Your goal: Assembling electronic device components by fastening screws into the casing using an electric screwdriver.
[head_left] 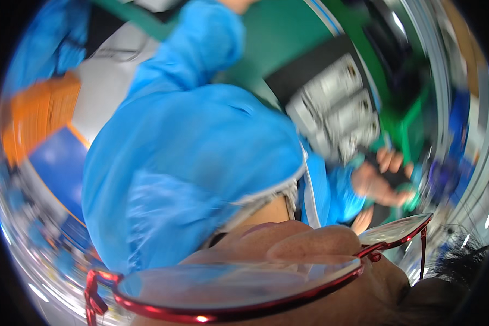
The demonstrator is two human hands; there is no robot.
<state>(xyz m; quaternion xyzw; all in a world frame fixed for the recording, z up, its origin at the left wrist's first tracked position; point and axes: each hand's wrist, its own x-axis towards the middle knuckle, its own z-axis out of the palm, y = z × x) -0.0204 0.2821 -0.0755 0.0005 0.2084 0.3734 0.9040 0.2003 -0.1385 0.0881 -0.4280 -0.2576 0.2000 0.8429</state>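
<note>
My right hand [378, 180] is at the right, beyond a blue sleeve. Its fingers curl round a dark, flat-looking object [392, 175], whose kind is too blurred to tell. Green material [413, 196] shows beside the fingertips. My left arm, in a blue sleeve [212, 38], reaches to the upper edge. Only a small part of my left hand [237, 4] shows there, and its fingers are cut off. Between the arms, several pale grey-white block-shaped parts [334, 103] sit close together by a black sheet [293, 73].
A green surface [280, 32] spreads behind the pale parts. Orange stacked items [41, 114] and a blue panel [65, 168] stand at the left. Another blue garment [41, 43] shows at the upper left. Shelving rails [426, 60] curve along the right. Much is smeared by motion.
</note>
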